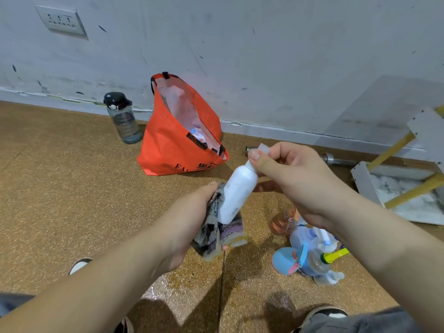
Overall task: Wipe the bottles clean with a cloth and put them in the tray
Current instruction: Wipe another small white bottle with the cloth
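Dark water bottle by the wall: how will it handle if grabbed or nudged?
The water bottle is tall and narrow, standing upright on the floor, so a push near its black lid would probably tip it. Its round body would likely roll afterwards. The clear wall looks like stiff plastic, probably not fragile; how full it is I cannot tell.

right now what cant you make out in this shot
- Head view: the white bottle has its cap end inside the right hand and its base wrapped in the cloth.
- Small print on the bottle is too fine to read.
- The bottles on the floor overlap and sit partly behind the right forearm, so their count is unclear.
- The tray is cut off by the right edge.
- The orange bag hides most of its contents.
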`<state>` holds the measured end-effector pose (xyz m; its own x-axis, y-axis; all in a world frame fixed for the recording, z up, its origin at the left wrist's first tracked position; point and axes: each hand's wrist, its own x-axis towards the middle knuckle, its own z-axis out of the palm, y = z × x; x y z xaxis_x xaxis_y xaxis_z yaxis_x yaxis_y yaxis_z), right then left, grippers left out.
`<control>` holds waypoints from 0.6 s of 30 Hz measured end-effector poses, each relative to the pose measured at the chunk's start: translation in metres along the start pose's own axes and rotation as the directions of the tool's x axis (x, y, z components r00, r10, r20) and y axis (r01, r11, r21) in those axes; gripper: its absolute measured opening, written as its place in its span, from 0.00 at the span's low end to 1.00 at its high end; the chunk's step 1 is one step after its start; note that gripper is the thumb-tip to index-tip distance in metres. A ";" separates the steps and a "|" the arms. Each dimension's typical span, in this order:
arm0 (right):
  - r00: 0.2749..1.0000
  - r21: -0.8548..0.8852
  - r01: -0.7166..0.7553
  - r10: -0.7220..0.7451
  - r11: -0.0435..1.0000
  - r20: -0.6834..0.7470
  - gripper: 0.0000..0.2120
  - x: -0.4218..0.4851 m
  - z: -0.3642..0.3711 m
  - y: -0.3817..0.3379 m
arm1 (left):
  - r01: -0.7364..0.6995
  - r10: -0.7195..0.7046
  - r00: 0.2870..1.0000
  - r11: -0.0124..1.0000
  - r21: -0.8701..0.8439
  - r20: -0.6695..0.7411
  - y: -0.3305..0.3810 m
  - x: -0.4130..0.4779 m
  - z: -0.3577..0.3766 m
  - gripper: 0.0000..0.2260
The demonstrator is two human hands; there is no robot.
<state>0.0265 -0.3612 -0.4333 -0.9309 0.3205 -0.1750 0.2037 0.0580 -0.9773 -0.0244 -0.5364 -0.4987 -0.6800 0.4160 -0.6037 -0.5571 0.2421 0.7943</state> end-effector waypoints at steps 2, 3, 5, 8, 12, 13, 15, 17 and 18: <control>0.998 0.037 -0.037 0.039 0.999 -0.050 0.13 0.001 0.003 0.001 | -0.016 0.016 0.997 1.000 -0.006 -0.072 0.013 -0.017 0.006 0.18; 0.995 0.051 -0.064 0.068 0.997 -0.073 0.13 0.001 0.002 0.001 | -0.059 0.060 0.993 0.998 0.017 -0.104 0.018 -0.024 0.011 0.19; 0.987 0.073 -0.112 0.119 0.991 -0.107 0.14 0.002 0.005 0.002 | -0.201 0.211 0.971 0.975 0.095 -0.114 0.012 -0.037 0.012 0.20; 0.974 0.128 -0.169 0.185 0.977 -0.127 0.15 0.001 0.010 0.004 | -0.438 0.556 0.827 0.730 0.525 -0.083 -0.002 -0.034 0.012 0.16; 0.952 0.215 -0.286 0.302 0.934 -0.045 0.09 -0.008 0.021 0.008 | -0.487 0.754 0.617 0.139 0.862 0.226 -0.007 -0.038 0.018 0.24; 0.951 0.236 -0.289 0.306 0.928 -0.037 0.08 -0.010 0.021 0.007 | -0.476 0.767 0.595 0.094 0.875 0.241 -0.006 -0.038 0.016 0.25; 0.962 0.216 -0.247 0.265 0.945 -0.061 0.08 -0.011 0.020 0.004 | -0.496 0.770 0.598 0.136 0.858 0.223 -0.002 -0.033 0.010 0.23; 0.973 0.201 -0.188 0.210 0.961 -0.094 0.09 -0.009 0.017 0.002 | -0.518 0.708 0.699 0.400 0.756 0.104 0.002 -0.028 0.005 0.16; 0.977 0.208 -0.156 0.181 0.966 -0.109 0.08 -0.007 0.015 0.001 | -0.474 0.593 0.805 0.631 0.615 0.011 0.006 -0.024 0.003 0.16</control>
<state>0.0286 -0.3776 -0.4353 -0.8399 0.4268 -0.3353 0.2790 -0.1905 -0.9412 -0.0094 -0.5420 -0.4790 -0.8725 0.4884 -0.0137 0.2637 0.4944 0.8282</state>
